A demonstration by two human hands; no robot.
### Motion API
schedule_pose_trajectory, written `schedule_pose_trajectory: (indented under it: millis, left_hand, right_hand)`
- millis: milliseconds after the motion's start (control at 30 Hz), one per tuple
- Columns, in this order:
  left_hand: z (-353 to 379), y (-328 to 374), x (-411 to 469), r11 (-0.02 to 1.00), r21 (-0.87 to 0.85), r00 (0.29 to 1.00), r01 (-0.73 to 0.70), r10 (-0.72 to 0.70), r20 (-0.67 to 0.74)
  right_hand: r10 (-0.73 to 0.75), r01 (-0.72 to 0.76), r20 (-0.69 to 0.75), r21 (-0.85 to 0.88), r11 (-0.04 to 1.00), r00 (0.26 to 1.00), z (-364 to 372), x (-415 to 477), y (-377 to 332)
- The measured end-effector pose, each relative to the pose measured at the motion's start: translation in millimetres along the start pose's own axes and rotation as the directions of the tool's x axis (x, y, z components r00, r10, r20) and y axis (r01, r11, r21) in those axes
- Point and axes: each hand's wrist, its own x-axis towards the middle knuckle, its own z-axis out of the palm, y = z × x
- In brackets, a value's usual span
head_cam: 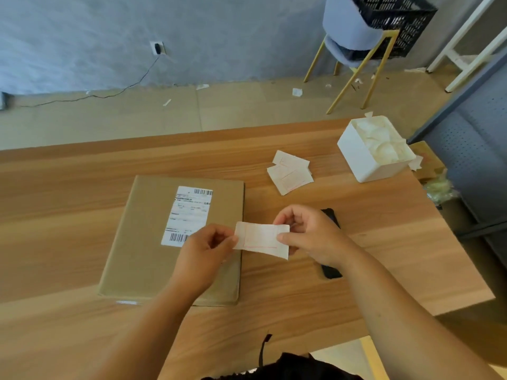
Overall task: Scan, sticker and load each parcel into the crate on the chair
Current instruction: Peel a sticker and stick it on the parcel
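Observation:
A flat brown cardboard parcel point(142, 242) lies on the wooden table point(68, 187), with a white shipping label point(189, 212) on top. Above its right edge I hold a white sticker sheet with a red outline point(260, 238). My left hand point(208, 250) pinches its left end, and my right hand point(310, 234) pinches its right end. A black phone point(330, 270) lies on the table, mostly hidden under my right hand. The black crate point(397, 20) sits on a pale blue chair point(348, 34) with gold legs at the far right.
A loose pile of sticker sheets point(290, 171) lies behind my right hand. A white box of crumpled backing paper point(373, 149) stands near the table's right edge. A grey perforated panel point(472, 154) is right of the table. Paper scraps litter the floor.

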Motion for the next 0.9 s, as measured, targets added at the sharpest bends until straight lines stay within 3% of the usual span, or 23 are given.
schedule_pose_trajectory:
  millis: [167, 367, 533, 733, 900]
  left_hand:
    - [-45, -21, -13, 0.994, -0.108, 0.998, 0.024, -0.03, -0.061]
    - [-83, -40, -29, 0.987, -0.153, 0.983, 0.05, -0.076, -0.17]
    - [-101, -46, -37, 0.982, -0.184, 0.965, 0.049, -0.094, -0.245]
    - [-116, -58, -45, 0.993, -0.094, 0.937, 0.07, -0.098, -0.335]
    - [-131, -71, -46, 0.993, 0.094, 0.948, 0.076, -0.043, -0.315]
  right_hand:
    - [-0.013, 0.014, -0.021, 0.066, 0.998, 1.0, 50, 3, -4]
    - [0.043, -0.007, -0.219, 0.162, 0.987, 0.975, 103, 12, -5]
    - [-0.006, 0.025, -0.265, 0.07, 0.997, 0.964, 133, 17, -7]
    - [-0.04, 0.016, -0.239, -0.1, 0.995, 0.97, 159, 18, -5]
    - [0.008, -0.023, -0.171, -0.088, 0.996, 0.985, 176, 19, 0]
